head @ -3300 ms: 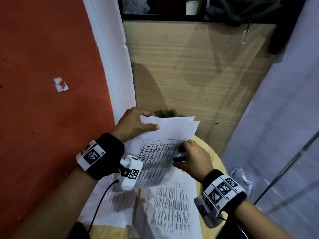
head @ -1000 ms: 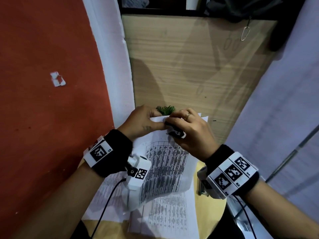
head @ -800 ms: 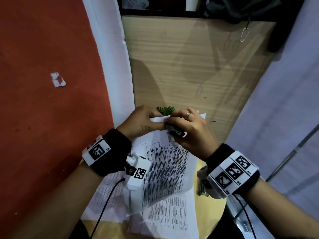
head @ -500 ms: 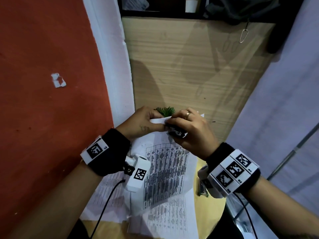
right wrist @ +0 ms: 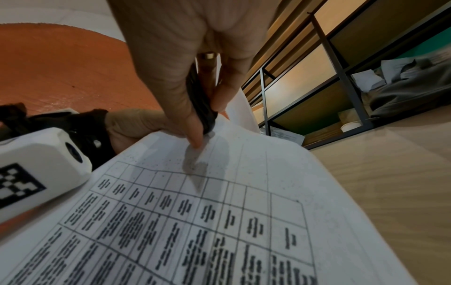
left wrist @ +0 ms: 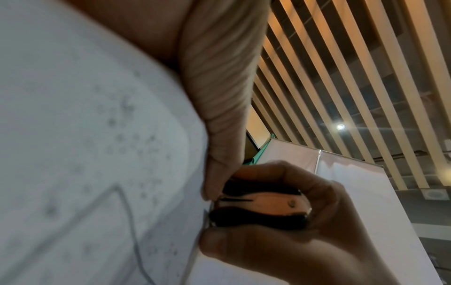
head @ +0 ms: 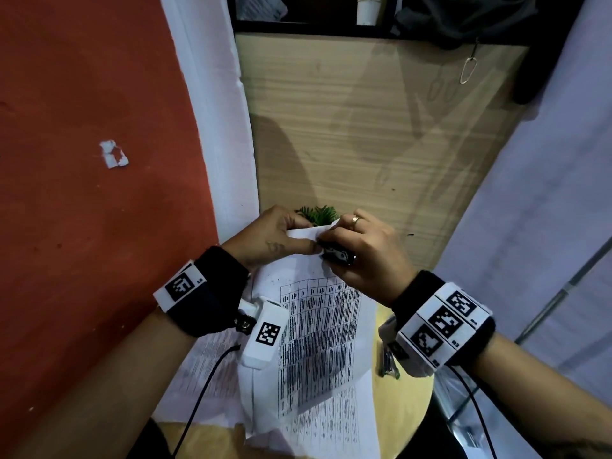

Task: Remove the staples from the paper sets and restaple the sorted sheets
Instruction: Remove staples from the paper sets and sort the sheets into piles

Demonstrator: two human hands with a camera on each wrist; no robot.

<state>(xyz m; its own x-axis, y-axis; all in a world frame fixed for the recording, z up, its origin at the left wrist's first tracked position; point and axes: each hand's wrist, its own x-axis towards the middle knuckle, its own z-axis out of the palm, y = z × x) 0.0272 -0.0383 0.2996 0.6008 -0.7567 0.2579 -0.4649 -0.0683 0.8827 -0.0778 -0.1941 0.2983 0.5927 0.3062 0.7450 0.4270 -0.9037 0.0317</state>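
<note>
A stapled set of printed sheets is held up off the table, its top edge bent over. My left hand pinches that top edge; in the left wrist view its thumb presses on the paper. My right hand grips a black staple remover whose jaws meet the paper's top edge beside the left thumb. Seen from the left wrist, the remover is squeezed between thumb and fingers. In the right wrist view, the remover touches the sheet. The staple itself is hidden.
More printed sheets lie on the round wooden table. A dark metal tool lies by my right wrist. A small green plant stands behind the hands. A red wall is at left and a wooden panel behind.
Since 3.3 s ago my right hand has carried the remover from mid-sheet up to the paper's top edge by the left thumb. Over the last second both hands have barely moved.
</note>
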